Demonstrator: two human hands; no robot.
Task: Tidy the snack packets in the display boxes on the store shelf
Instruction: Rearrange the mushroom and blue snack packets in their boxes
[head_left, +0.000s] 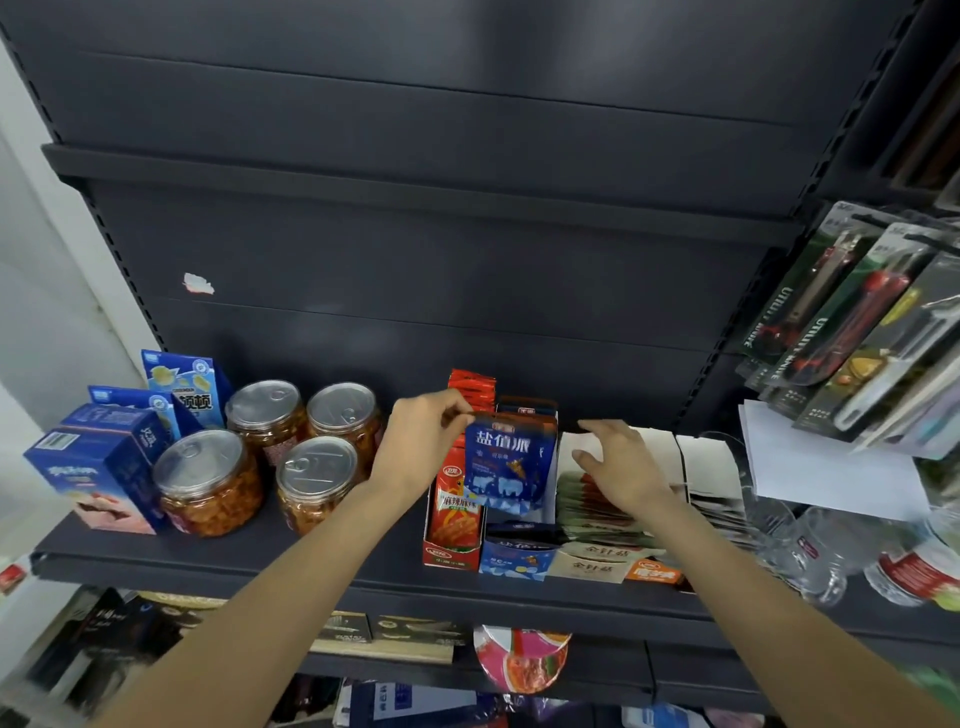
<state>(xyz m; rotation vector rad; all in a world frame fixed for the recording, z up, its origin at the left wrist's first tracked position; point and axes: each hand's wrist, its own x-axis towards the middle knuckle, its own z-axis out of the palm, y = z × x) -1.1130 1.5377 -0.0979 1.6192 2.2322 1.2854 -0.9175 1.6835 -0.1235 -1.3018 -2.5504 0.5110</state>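
My left hand (415, 441) pinches the top corner of a blue snack packet (506, 467) and holds it upright above the blue display box (514, 564). Left of it stands a red display box (452, 540) with red packets, several of which stick up at the back (471, 389). My right hand (621, 465) hovers with relaxed, slightly curled fingers over the beige display box (597, 564), which holds flat greenish and red packets. It holds nothing. An orange box front (655, 576) sits further right.
Clear jars with pull-tab lids (210, 483) and blue cartons (104, 467) fill the shelf's left part. Glass cups (810, 551) and white paper (831, 467) lie at the right. Utility knife packs (852, 317) hang at the upper right. The dark shelf edge (311, 579) runs below.
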